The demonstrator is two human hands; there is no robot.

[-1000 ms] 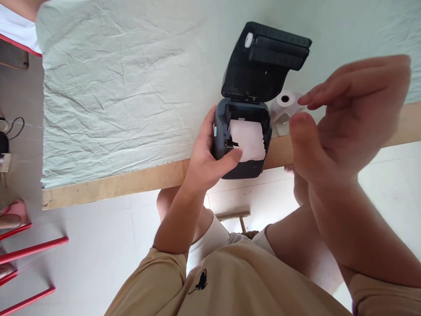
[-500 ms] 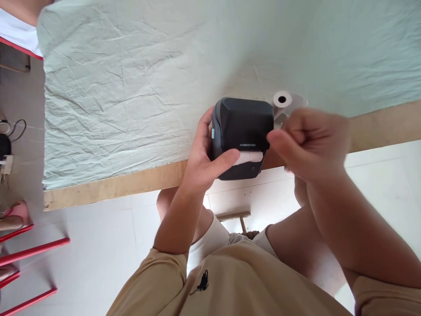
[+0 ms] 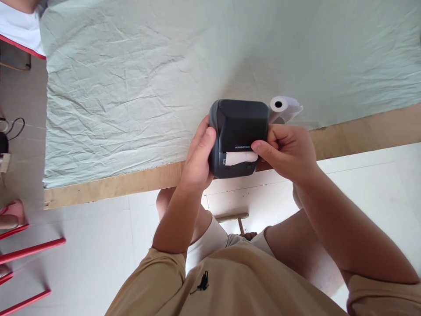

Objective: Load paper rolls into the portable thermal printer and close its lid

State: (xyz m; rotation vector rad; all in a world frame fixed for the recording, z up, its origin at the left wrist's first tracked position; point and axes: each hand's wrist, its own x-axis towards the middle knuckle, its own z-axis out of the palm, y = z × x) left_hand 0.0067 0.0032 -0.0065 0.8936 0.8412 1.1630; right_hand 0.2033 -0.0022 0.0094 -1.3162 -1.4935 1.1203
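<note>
A black label printer (image 3: 245, 125) is held at the table's front edge, its lid down. White paper (image 3: 241, 158) with a ragged edge sticks out of its front slot. My left hand (image 3: 199, 156) grips the printer's left side, thumb along the edge and fingers mostly hidden behind it. My right hand (image 3: 286, 149) is closed on the right side, its thumb lying on the lid's front corner by the slot; its other fingers are curled at the printer's side. Just behind that hand, a roll of white paper (image 3: 286, 109) lies on the cloth with a loose end.
A wrinkled pale green cloth (image 3: 131, 87) covers the table, whose bare wooden edge (image 3: 115, 186) runs along the front. Red metal legs (image 3: 33, 251) stand on the tiled floor at left. Part of another person, in white clothing with red trim (image 3: 21, 30), shows at upper left.
My right hand has come in from the right and taken hold of the printer's right side. My left thumb has moved from the paper slot to the printer's left edge.
</note>
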